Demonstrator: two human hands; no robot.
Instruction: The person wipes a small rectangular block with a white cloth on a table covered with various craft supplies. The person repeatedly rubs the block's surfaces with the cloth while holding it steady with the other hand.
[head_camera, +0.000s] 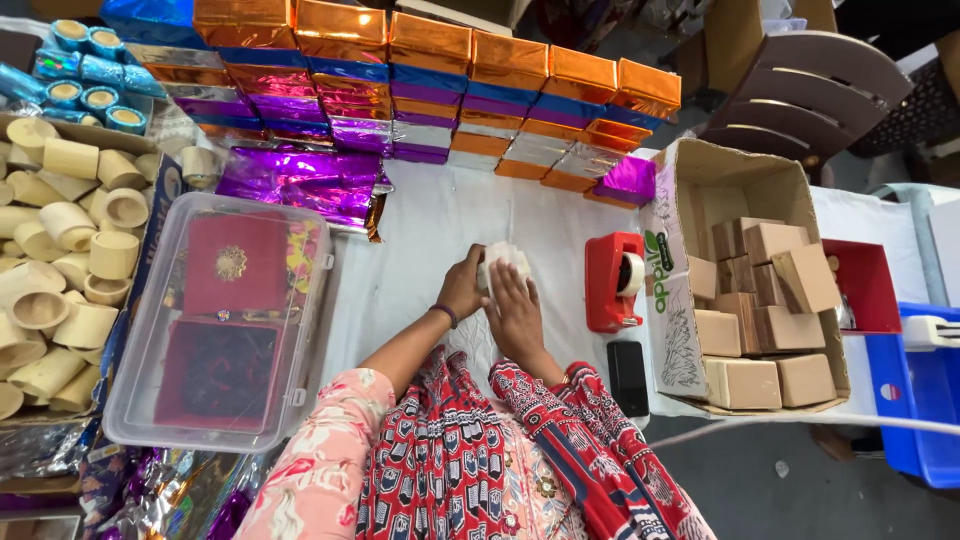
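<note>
Pressing together over a small white wrapped packet, both hands meet at the middle of the white-covered table. The left hand cups the packet's left side with its fingers curled round it, a dark band on the wrist; the right hand lies flat on top, fingers close together and stretched over the wrapping. The packet rests on the cloth between them, mostly hidden by the fingers. Just to the right stands a red tape dispenser, and near it a black phone lies at the table edge. Further right an open cardboard box holds plain tan blocks. To the left sits a clear plastic tub with red cases inside, and beyond it a heap of cream-coloured cylinders. Stacks of boxes wrapped in orange, purple and silver foil line the far side
</note>
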